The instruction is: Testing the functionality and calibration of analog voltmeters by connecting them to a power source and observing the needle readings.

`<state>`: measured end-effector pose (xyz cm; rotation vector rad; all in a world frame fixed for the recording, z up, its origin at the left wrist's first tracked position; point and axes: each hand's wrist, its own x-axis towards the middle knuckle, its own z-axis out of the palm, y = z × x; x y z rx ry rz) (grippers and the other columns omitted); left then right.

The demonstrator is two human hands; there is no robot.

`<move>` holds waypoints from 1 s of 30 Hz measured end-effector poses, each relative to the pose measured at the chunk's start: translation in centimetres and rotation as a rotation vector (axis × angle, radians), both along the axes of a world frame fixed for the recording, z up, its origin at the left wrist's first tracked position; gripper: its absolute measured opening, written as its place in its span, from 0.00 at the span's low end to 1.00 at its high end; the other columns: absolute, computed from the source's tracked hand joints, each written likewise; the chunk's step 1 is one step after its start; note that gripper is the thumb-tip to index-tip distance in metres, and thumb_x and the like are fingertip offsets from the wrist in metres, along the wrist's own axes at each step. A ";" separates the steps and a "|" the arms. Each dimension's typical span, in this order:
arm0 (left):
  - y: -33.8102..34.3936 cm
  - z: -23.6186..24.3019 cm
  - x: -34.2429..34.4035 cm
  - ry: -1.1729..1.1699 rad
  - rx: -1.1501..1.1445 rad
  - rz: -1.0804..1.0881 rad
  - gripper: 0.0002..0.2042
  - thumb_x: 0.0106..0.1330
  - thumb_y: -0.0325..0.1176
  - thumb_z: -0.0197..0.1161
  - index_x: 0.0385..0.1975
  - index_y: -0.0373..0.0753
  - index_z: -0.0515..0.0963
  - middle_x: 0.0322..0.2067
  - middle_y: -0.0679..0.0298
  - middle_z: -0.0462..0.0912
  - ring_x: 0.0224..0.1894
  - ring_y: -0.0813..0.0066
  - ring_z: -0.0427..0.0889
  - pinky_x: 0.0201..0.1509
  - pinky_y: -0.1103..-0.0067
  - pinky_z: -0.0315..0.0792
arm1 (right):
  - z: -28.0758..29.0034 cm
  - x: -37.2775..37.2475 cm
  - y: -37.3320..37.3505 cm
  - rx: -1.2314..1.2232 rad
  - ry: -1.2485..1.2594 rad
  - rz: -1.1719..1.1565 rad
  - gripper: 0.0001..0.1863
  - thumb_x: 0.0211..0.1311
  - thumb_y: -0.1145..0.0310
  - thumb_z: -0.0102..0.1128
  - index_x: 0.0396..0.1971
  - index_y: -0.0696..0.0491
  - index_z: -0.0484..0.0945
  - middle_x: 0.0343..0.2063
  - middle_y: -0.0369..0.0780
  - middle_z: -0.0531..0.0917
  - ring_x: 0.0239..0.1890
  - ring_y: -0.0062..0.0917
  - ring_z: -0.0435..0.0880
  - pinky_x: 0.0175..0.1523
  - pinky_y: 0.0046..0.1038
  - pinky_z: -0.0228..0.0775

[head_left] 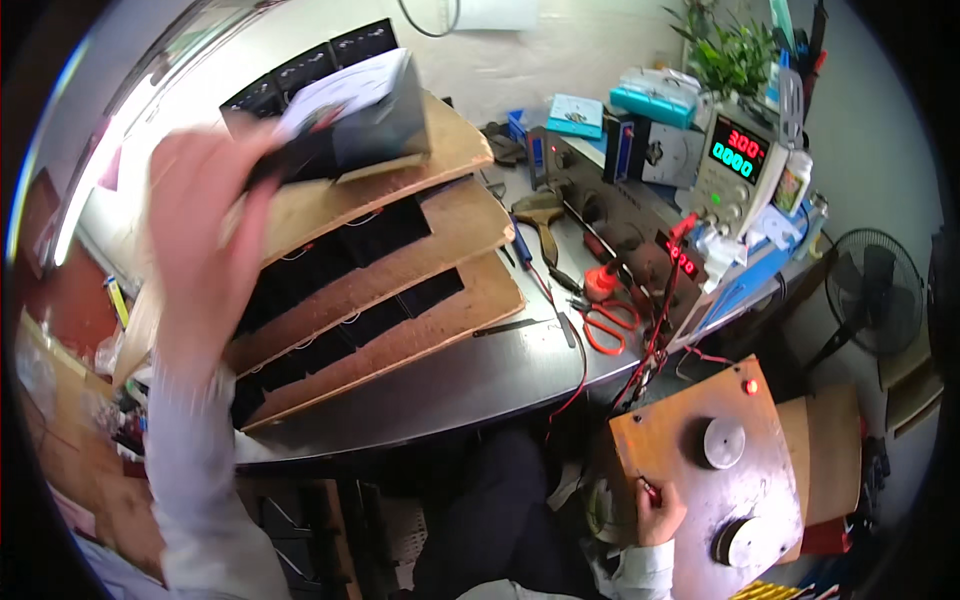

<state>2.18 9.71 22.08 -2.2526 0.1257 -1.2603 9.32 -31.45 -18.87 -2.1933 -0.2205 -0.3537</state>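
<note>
Head view, from the left: by the blurred left hand (205, 220), a dark box with a pale top (375, 130) is gripped between thumb and fingers, over the topmost of the stacked wooden boards (465, 265); whether it is rested there cannot be told. Further right, past red-handled scissors (606, 346), a small dark-red piece (650, 490) is closed on narrowly by the right hand (660, 515), at the left edge of a wooden panel (690, 430) where two metal discs (723, 443) are mounted.
</note>
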 end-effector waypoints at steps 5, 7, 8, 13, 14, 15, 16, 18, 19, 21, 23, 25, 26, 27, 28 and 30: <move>-5.6 -3.3 -15.6 0.200 -0.149 0.102 0.11 0.59 0.33 0.64 0.37 0.32 0.81 0.33 0.57 0.78 0.37 0.55 0.78 0.50 0.62 0.73 | 2.6 0.2 2.3 0.088 0.065 0.051 0.11 0.52 0.72 0.75 0.25 0.57 0.79 0.20 0.45 0.81 0.20 0.34 0.80 0.29 0.31 0.73; -5.4 -8.2 -13.5 0.078 -0.245 -0.036 0.12 0.56 0.31 0.64 0.38 0.34 0.82 0.32 0.59 0.76 0.37 0.57 0.76 0.47 0.61 0.73 | 3.8 0.3 3.4 0.068 -0.017 0.213 0.10 0.51 0.72 0.76 0.27 0.57 0.80 0.20 0.44 0.81 0.21 0.34 0.81 0.30 0.30 0.74; -4.8 -10.7 -11.6 0.129 -0.295 -0.064 0.13 0.52 0.30 0.68 0.38 0.36 0.83 0.30 0.62 0.76 0.36 0.61 0.76 0.46 0.61 0.73 | 4.9 0.1 4.0 0.035 -0.056 0.243 0.10 0.50 0.71 0.77 0.29 0.56 0.82 0.21 0.44 0.82 0.22 0.33 0.82 0.30 0.30 0.74; -5.0 -21.7 -7.7 0.303 -0.226 -0.123 0.15 0.50 0.28 0.71 0.40 0.39 0.84 0.28 0.69 0.71 0.35 0.70 0.73 0.49 0.64 0.67 | 7.3 -1.0 8.3 0.073 -0.063 0.410 0.12 0.49 0.71 0.78 0.33 0.56 0.84 0.23 0.43 0.82 0.25 0.32 0.83 0.31 0.29 0.74; -5.2 -24.1 -7.4 0.273 -0.295 -0.116 0.14 0.52 0.28 0.70 0.40 0.40 0.84 0.28 0.69 0.71 0.36 0.71 0.73 0.50 0.64 0.66 | 8.1 -1.6 9.5 0.087 -0.034 0.427 0.12 0.49 0.71 0.78 0.33 0.55 0.84 0.24 0.43 0.82 0.25 0.32 0.83 0.31 0.28 0.74; -5.6 -26.1 -7.2 0.247 -0.370 -0.114 0.13 0.54 0.28 0.69 0.41 0.40 0.84 0.29 0.69 0.71 0.37 0.71 0.73 0.52 0.65 0.65 | 8.7 -2.4 10.5 0.096 -0.001 0.439 0.13 0.49 0.71 0.78 0.34 0.55 0.84 0.24 0.42 0.82 0.25 0.31 0.83 0.31 0.28 0.74; -6.3 -27.4 -6.8 0.229 -0.432 -0.081 0.12 0.56 0.28 0.67 0.41 0.41 0.84 0.31 0.70 0.72 0.41 0.72 0.73 0.53 0.65 0.64 | 8.3 -3.0 11.0 0.134 0.046 0.444 0.13 0.49 0.73 0.77 0.35 0.55 0.84 0.25 0.42 0.82 0.25 0.29 0.83 0.31 0.27 0.74; -7.8 -28.3 -7.0 0.280 -0.580 0.006 0.18 0.53 0.33 0.72 0.47 0.46 0.83 0.41 0.69 0.74 0.51 0.70 0.70 0.60 0.61 0.59 | 9.4 -4.4 12.3 0.163 0.101 0.471 0.13 0.49 0.74 0.77 0.35 0.56 0.84 0.26 0.42 0.83 0.26 0.29 0.83 0.32 0.26 0.74; -8.3 -28.2 -7.0 0.288 -0.661 0.025 0.21 0.52 0.36 0.73 0.49 0.47 0.82 0.44 0.69 0.74 0.54 0.69 0.68 0.62 0.59 0.57 | 9.6 -5.1 12.5 0.177 0.136 0.483 0.13 0.49 0.74 0.77 0.36 0.56 0.84 0.26 0.42 0.83 0.26 0.28 0.83 0.32 0.25 0.74; -8.6 -28.2 -7.2 0.300 -0.748 -0.006 0.26 0.53 0.45 0.76 0.53 0.47 0.81 0.52 0.66 0.73 0.58 0.65 0.66 0.65 0.56 0.54 | 9.6 -5.8 12.7 0.179 0.115 0.475 0.12 0.50 0.74 0.76 0.35 0.57 0.84 0.26 0.42 0.83 0.25 0.28 0.82 0.32 0.25 0.73; -8.2 -29.1 -8.0 0.016 -0.883 -0.073 0.30 0.55 0.46 0.75 0.56 0.41 0.78 0.57 0.58 0.70 0.59 0.61 0.66 0.64 0.57 0.56 | 10.9 -6.5 13.5 0.219 0.194 0.532 0.12 0.49 0.76 0.76 0.34 0.58 0.83 0.26 0.42 0.82 0.25 0.27 0.81 0.31 0.24 0.72; -7.0 -29.3 -7.4 -0.125 -1.038 -0.014 0.44 0.56 0.40 0.76 0.70 0.35 0.59 0.63 0.45 0.66 0.66 0.48 0.62 0.68 0.58 0.58 | 11.5 -6.6 14.7 0.191 0.242 0.558 0.12 0.52 0.81 0.74 0.35 0.61 0.80 0.26 0.37 0.79 0.25 0.17 0.76 0.31 0.18 0.67; -6.1 -28.5 -6.6 -0.103 -1.179 -0.080 0.46 0.55 0.37 0.76 0.72 0.33 0.54 0.65 0.44 0.64 0.68 0.46 0.61 0.69 0.59 0.57 | 11.5 -6.3 15.4 0.219 0.155 0.629 0.12 0.52 0.81 0.73 0.35 0.61 0.80 0.26 0.38 0.78 0.25 0.18 0.75 0.31 0.19 0.67; -5.1 -27.9 -5.8 -0.083 -1.318 -0.149 0.49 0.54 0.33 0.77 0.73 0.32 0.50 0.67 0.43 0.62 0.69 0.44 0.60 0.71 0.59 0.57 | 11.5 -6.1 16.1 0.249 0.064 0.698 0.11 0.52 0.82 0.72 0.35 0.61 0.80 0.26 0.38 0.78 0.24 0.19 0.75 0.30 0.20 0.66; -3.6 -29.0 -5.3 0.054 -1.448 -0.240 0.51 0.53 0.32 0.77 0.74 0.33 0.48 0.68 0.43 0.61 0.69 0.46 0.62 0.71 0.60 0.58 | 11.6 -5.8 16.9 0.238 0.017 0.732 0.11 0.52 0.83 0.71 0.35 0.61 0.79 0.26 0.40 0.77 0.24 0.23 0.76 0.29 0.22 0.66; -1.7 -28.7 -4.8 0.260 -1.647 -0.426 0.54 0.50 0.30 0.79 0.75 0.38 0.48 0.69 0.44 0.62 0.67 0.49 0.67 0.70 0.63 0.60 | 12.5 -5.7 18.5 0.185 -0.044 0.792 0.11 0.50 0.83 0.71 0.34 0.60 0.79 0.24 0.41 0.76 0.22 0.28 0.76 0.28 0.25 0.67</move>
